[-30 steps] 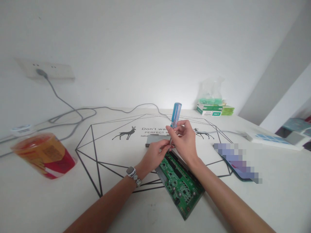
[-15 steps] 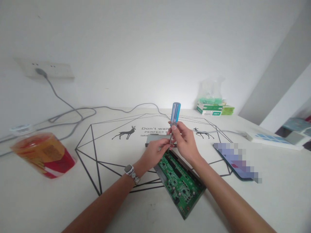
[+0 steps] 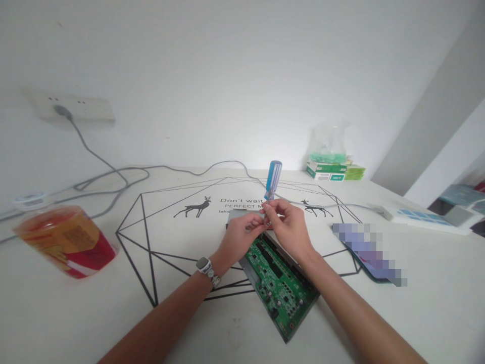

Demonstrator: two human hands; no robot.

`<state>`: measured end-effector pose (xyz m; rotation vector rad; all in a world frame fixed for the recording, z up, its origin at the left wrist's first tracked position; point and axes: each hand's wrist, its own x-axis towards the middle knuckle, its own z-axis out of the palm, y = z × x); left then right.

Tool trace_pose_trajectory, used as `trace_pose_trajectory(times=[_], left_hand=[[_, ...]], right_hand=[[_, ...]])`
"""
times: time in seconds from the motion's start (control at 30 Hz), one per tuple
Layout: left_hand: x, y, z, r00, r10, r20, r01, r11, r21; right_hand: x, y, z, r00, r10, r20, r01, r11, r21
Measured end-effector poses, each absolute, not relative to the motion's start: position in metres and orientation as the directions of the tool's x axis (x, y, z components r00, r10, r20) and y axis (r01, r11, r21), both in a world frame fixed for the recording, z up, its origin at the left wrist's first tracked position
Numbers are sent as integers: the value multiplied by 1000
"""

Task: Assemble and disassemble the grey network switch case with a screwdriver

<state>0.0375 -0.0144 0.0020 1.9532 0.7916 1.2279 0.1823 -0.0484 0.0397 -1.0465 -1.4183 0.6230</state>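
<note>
A screwdriver [image 3: 273, 179] with a blue and clear striped handle stands nearly upright, its handle above my fingers. My right hand [image 3: 290, 225] is closed round its shaft, just below the handle. Against it, my left hand [image 3: 242, 235], with a watch at the wrist, pinches the lower end of the shaft. The fingers hide the screwdriver's tip. Under both hands lies a green circuit board [image 3: 282, 283] in a dark metal frame, set at a slant on the table. A grey flat metal part [image 3: 235, 214] shows behind my left hand.
To the left stands a red and yellow cup [image 3: 71, 242]. A phone [image 3: 364, 253] with a blurred screen lies on the right, and a white power strip [image 3: 424, 221] farther back. Grey cable [image 3: 162, 167] runs along the wall. Boxes [image 3: 326, 170] with a plastic bag on top stand at the back.
My right fingers have slid down from the base of the screwdriver's handle onto the shaft, closer to my left fingers. The handle has turned a little; the circuit board stays in place.
</note>
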Motion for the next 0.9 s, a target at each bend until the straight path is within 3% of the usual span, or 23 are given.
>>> trace_pose_trajectory(times=[0.37,0.53,0.9], left_hand=[[42,-17,6,417,774,476,72,-551,832],[37,-16,3,412,805,428,90,-503,860],[28,-11,-1,413,812,413,83,-485,870]], right_hand=[[180,-49,41,111,837,536,307,484,-820],[187,-47,40,174,866,469,248,423,-872],[197,-48,39,42,857,513,329,473,-817]])
